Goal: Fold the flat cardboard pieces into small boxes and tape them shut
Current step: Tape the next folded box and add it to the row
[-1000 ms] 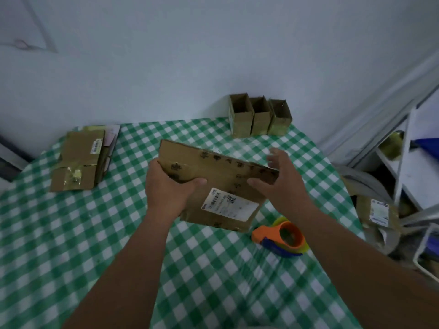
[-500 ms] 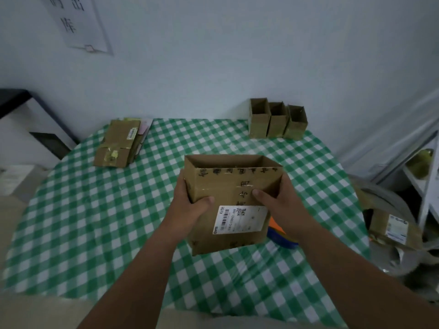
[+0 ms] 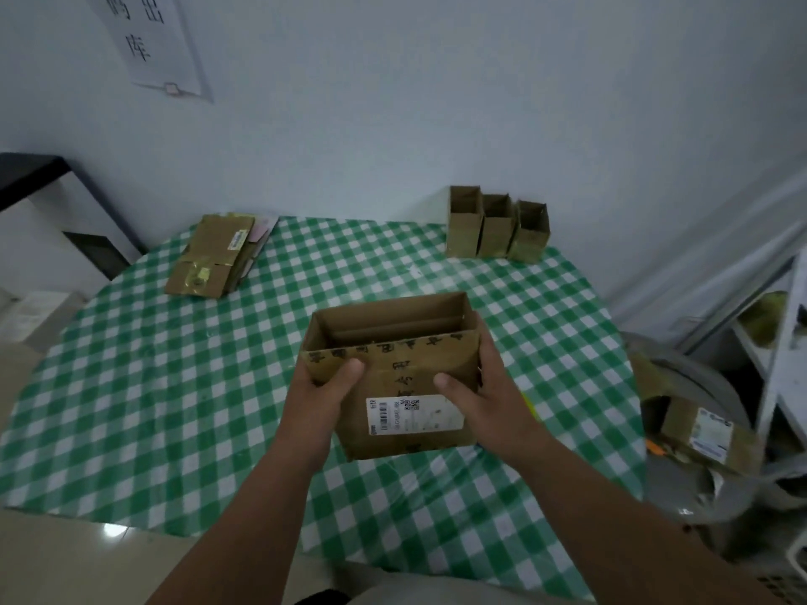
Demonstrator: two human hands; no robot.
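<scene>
Both hands held a cardboard box (image 3: 395,377) above the near middle of a round table (image 3: 131,386) covered in green and white check cloth. The box was opened out into a rectangular sleeve, its open top facing up and slightly away, with a white shipping label (image 3: 415,414) on the near face. The left hand (image 3: 321,401) gripped the box's left side, thumb pressed on the near face close to the upper edge, the other fingers wrapped round behind and hidden. The right hand (image 3: 489,395) gripped the right side, thumb laid on the near face just above the label, fingers curled round the far right corner; whether they were spread could not be told.

At the far right edge of the table stood 3 small open boxes (image 3: 495,229) side by side, touching one another, against the wall. At the far left lay a stack of flat cardboard pieces (image 3: 214,257). A strip of yellow showed just beyond the right wrist, too hidden to identify. On the wall hung a paper sign (image 3: 148,41). Right of the table, a grey bin (image 3: 694,430) held a labelled carton (image 3: 707,434)
</scene>
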